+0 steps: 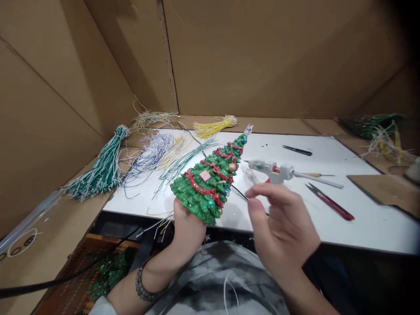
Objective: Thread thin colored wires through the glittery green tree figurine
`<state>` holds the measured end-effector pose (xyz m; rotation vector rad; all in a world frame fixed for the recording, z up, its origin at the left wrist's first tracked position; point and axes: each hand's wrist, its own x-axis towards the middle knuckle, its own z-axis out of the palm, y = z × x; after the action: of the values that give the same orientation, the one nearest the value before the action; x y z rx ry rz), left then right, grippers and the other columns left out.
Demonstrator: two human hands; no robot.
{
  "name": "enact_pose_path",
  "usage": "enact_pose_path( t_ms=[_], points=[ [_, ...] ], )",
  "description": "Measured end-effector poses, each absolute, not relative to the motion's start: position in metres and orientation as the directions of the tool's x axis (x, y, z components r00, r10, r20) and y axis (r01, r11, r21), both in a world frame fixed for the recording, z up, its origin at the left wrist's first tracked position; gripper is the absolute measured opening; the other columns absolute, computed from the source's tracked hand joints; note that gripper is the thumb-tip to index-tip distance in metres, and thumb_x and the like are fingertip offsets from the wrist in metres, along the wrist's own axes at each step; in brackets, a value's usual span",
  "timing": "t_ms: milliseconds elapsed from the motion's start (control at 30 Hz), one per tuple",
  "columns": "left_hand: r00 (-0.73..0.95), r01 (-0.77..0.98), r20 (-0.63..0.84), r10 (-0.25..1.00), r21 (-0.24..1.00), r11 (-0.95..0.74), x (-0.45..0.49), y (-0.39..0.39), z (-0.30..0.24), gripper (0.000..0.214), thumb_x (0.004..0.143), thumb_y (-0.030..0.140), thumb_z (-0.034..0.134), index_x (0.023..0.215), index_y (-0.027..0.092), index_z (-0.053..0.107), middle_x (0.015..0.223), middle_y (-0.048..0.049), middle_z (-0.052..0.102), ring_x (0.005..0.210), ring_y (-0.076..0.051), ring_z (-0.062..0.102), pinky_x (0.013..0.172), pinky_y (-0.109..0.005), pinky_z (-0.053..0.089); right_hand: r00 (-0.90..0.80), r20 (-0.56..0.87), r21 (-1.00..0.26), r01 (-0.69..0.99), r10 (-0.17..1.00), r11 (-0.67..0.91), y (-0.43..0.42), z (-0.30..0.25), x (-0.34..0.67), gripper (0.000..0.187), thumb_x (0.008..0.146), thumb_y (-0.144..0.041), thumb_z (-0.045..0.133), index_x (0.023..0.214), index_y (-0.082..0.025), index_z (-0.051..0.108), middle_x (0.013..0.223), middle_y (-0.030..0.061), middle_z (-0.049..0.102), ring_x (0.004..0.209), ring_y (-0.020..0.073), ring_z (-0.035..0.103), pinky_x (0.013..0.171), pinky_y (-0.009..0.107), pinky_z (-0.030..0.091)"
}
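From the head view, your left hand (187,228) sits just left of centre in the lower half of the frame, clenched around the base of a green Christmas tree figurine (210,183). You hold it above the near edge of the white work board (364,221). The tree leans to the right, so its silver tip points toward the upper middle of the picture. Red garlands and small coloured balls run across its branches. A beaded bracelet (143,284) circles your left wrist near the bottom edge. Your right hand (282,229) hovers just right of the tree, not touching it. Its fingers are loosely spread and slightly blurred, and nothing shows in its grasp. A thin black wire (239,192) lies on the board and passes between the tree and your right fingertips. Just above your right hand a white glue gun (272,170) rests on the board, nozzle toward the tree. To its right lie red-handled snips (330,203), and farther up the board a black tool (297,150). On the left of the frame a thick green-and-white wire bundle (102,171) lies on the cardboard, with a loose fan of pale wires (151,154) beside it. A yellow wire bundle (215,126) sits at the far edge of the board. Brown cardboard walls (262,52) fill the upper half of the picture.
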<state>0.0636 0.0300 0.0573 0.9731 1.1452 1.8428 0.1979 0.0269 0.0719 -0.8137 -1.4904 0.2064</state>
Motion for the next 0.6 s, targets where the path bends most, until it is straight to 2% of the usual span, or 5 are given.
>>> enact_pose_path(
  t_ms=[67, 167, 300, 400, 600],
  points=[
    [-0.436, -0.14, 0.263, 0.861, 0.925, -0.354, 0.064, 0.028, 0.061, 0.024, 0.065, 0.012, 0.079, 0.085, 0.023, 0.072, 0.085, -0.0015, 0.078, 0.079, -0.019, 0.073, 0.069, -0.027, 0.061, 0.078, 0.761, -0.636, 0.279, 0.644, 0.719, 0.031, 0.082, 0.189, 0.022, 0.087, -0.007, 0.06, 0.102, -0.023, 0.064, 0.09, 0.0027, 0.067, 0.088, 0.0183, 0.064, 0.076, 0.034, 0.053],
    [-0.446, -0.099, 0.33, 0.832, 0.906, -0.412, 0.064, 0.027, 0.067, 0.02, 0.068, 0.011, 0.077, 0.082, 0.025, 0.074, 0.08, 0.0011, 0.078, 0.073, -0.017, 0.072, 0.067, -0.026, 0.061, 0.07, 0.738, -0.666, 0.235, 0.671, 0.708, 0.036, 0.089, 0.185, 0.015, 0.088, -0.007, 0.061, 0.092, -0.022, 0.064, 0.086, 0.0019, 0.066, 0.085, 0.0173, 0.063, 0.075, 0.033, 0.053],
    [-0.399, -0.082, 0.38, 0.834, 0.892, -0.445, 0.064, 0.025, 0.072, 0.024, 0.064, 0.008, 0.078, 0.08, 0.026, 0.074, 0.08, 0.0026, 0.079, 0.071, -0.016, 0.072, 0.069, -0.026, 0.061, 0.066, 0.74, -0.664, 0.225, 0.669, 0.713, 0.034, 0.091, 0.187, 0.017, 0.086, -0.005, 0.062, 0.087, -0.021, 0.065, 0.083, 0.0005, 0.065, 0.08, 0.0156, 0.062, 0.074, 0.032, 0.051],
    [-0.443, -0.064, 0.354, 0.824, 0.904, -0.423, 0.066, 0.022, 0.071, 0.027, 0.062, 0.007, 0.079, 0.082, 0.025, 0.073, 0.086, 0.0014, 0.079, 0.073, -0.017, 0.072, 0.069, -0.026, 0.061, 0.053, 0.737, -0.668, 0.207, 0.674, 0.715, 0.028, 0.091, 0.188, 0.019, 0.085, -0.003, 0.062, 0.088, -0.021, 0.065, 0.084, -0.0003, 0.065, 0.081, 0.0142, 0.061, 0.076, 0.032, 0.051],
    [-0.473, -0.084, 0.33, 0.817, 0.906, -0.415, 0.066, 0.016, 0.053, 0.037, 0.06, 0.01, 0.08, 0.093, 0.025, 0.072, 0.1, -0.0025, 0.079, 0.099, -0.022, 0.072, 0.083, -0.029, 0.06, 0.061, 0.729, -0.675, 0.225, 0.682, 0.702, 0.024, 0.096, 0.188, 0.02, 0.083, -0.003, 0.061, 0.086, -0.022, 0.063, 0.08, -0.0013, 0.062, 0.078, 0.0146, 0.059, 0.077, 0.034, 0.051]
  ],
)
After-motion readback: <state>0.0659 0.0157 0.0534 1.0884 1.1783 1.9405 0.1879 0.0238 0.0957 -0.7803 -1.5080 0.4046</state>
